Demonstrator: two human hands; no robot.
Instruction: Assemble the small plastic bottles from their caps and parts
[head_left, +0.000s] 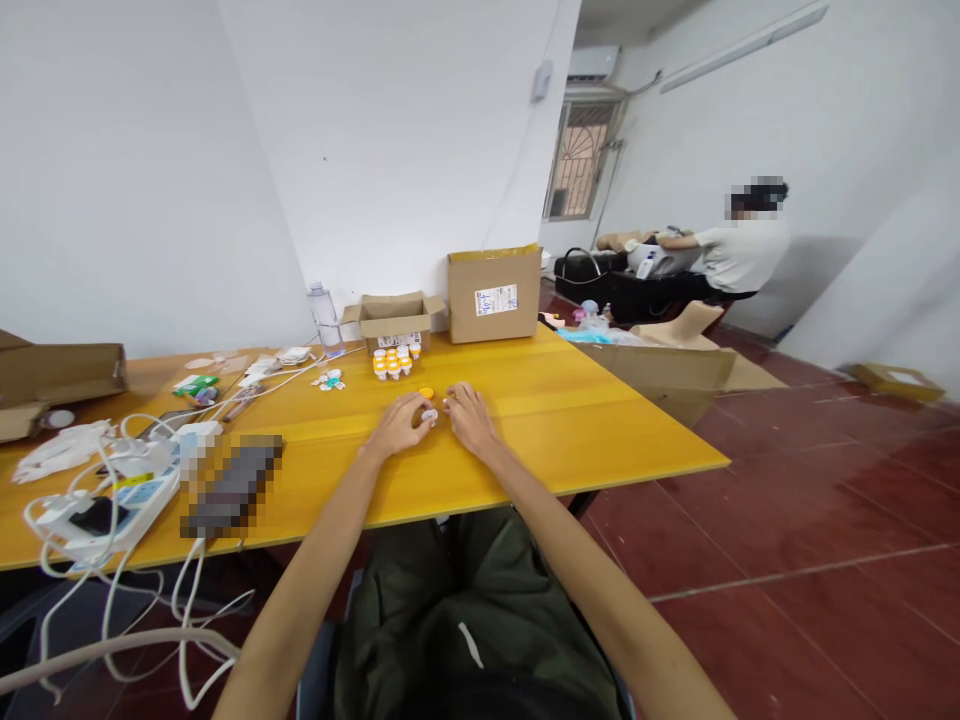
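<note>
Both my hands rest on the yellow table (585, 420), close together. My left hand (401, 422) has its fingers curled around a small white vial (429, 414). My right hand (466, 412) pinches something small and white at its fingertips, right beside the vial; I cannot make out what it is. An orange cap (426, 392) lies on the table just beyond my fingers. Farther back stands a cluster of several small vials with orange caps (395, 362), in front of an open cardboard box (393, 318).
A larger closed carton (493, 293) and a clear bottle (325, 319) stand by the wall. White cables, a power strip (112, 500) and small packets crowd the table's left. Another person (739, 250) sits at the far right beside a black couch. Flattened cardboard (675, 365) lies beyond the table.
</note>
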